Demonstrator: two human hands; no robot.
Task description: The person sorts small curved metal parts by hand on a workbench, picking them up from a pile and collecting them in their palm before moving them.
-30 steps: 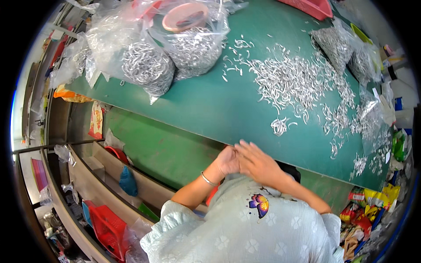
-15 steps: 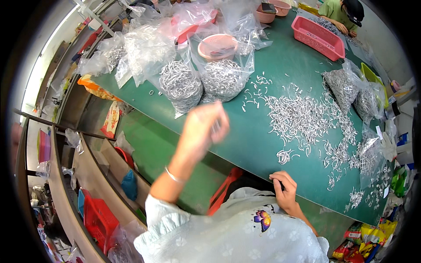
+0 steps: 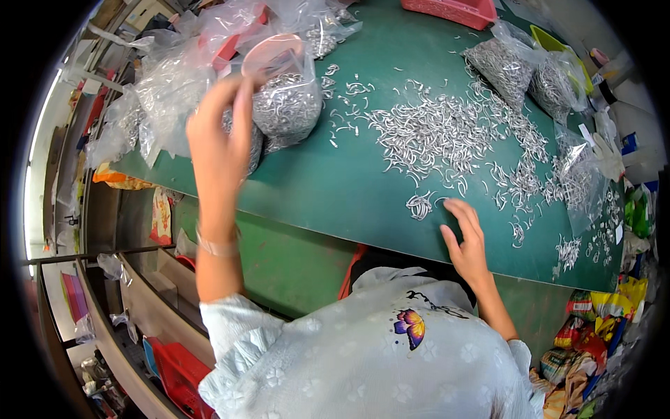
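Blurred by motion, my left hand [image 3: 222,129] is raised in front of the clear bags at the left, thumb and fingertips close together in a pinch. What they hold, if anything, I cannot make out. Behind the fingertips stands an open clear bag [image 3: 289,112] full of small curved silvery metal pieces; another filled bag [image 3: 255,150] is partly hidden by the hand. My right hand [image 3: 467,241] rests at the table's near edge with fingers apart, beside a small cluster of curved metal pieces [image 3: 419,206]. Beyond it spreads a large loose pile of these pieces [image 3: 440,136].
On the green table [image 3: 314,199] a pink basket [image 3: 453,10] stands at the far side. More filled bags [image 3: 499,70] lie at the right near a yellow-green basket [image 3: 558,45]. A pink bowl [image 3: 273,54] is behind the left bags. Shelving [image 3: 167,300] runs along the left.
My left hand has moved left and up toward the bags. My right hand has reached forward onto the table, its curled fingers now spread. The view has shifted, and the co-worker is out of sight.
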